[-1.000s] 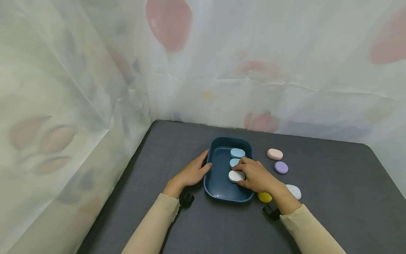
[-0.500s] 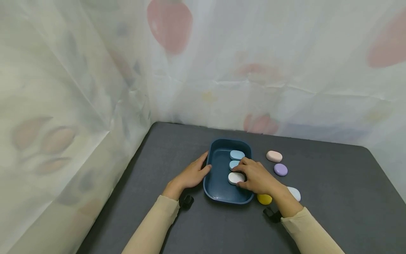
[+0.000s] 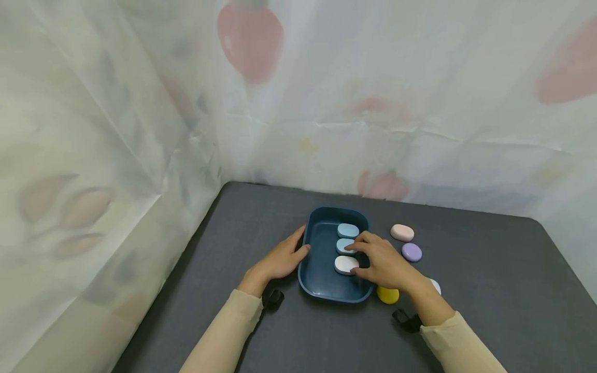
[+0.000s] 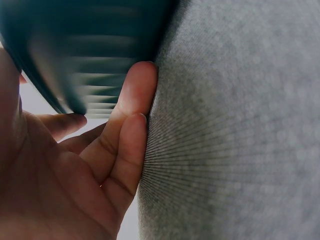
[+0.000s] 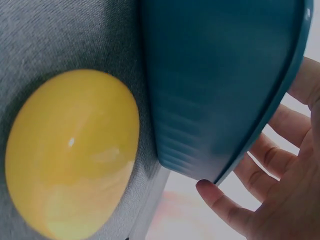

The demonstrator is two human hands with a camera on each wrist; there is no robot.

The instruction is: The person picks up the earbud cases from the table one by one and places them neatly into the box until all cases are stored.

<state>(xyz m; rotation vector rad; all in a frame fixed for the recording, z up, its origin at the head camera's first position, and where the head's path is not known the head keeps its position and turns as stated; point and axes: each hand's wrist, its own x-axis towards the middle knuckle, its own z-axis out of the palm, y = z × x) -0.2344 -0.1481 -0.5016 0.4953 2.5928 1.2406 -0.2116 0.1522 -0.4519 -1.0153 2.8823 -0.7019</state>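
My left hand [image 3: 277,258] rests against the left side of a dark blue tray [image 3: 319,288], its fingers along the outer wall and its thumb at the rim. In the left wrist view, straight fingertips [image 4: 141,82] touch the ribbed wall low down. The right hand [image 3: 384,263] reaches over the tray's right rim, thumb and fingers spread apart. Its thumb tip is right at a white oval, soap-like bar [image 3: 346,264] in the tray. The forefinger overlaps a light blue bar [image 3: 344,245] behind it; another light blue bar [image 3: 347,230] lies farther back.
Right of the tray on the grey table [image 3: 485,290] lie a pink bar [image 3: 402,232] and a purple round piece [image 3: 412,252]. A glossy yellow oval [image 5: 72,155] sits close beside the tray wall. The right wrist partly hides a whitish piece [image 3: 436,286]. Patterned curtains [image 3: 298,93] hang behind.
The fingers of my right hand have spread off the white bar, which stays lying in the tray. The left hand keeps its place on the tray. The head view has tilted slightly upward.
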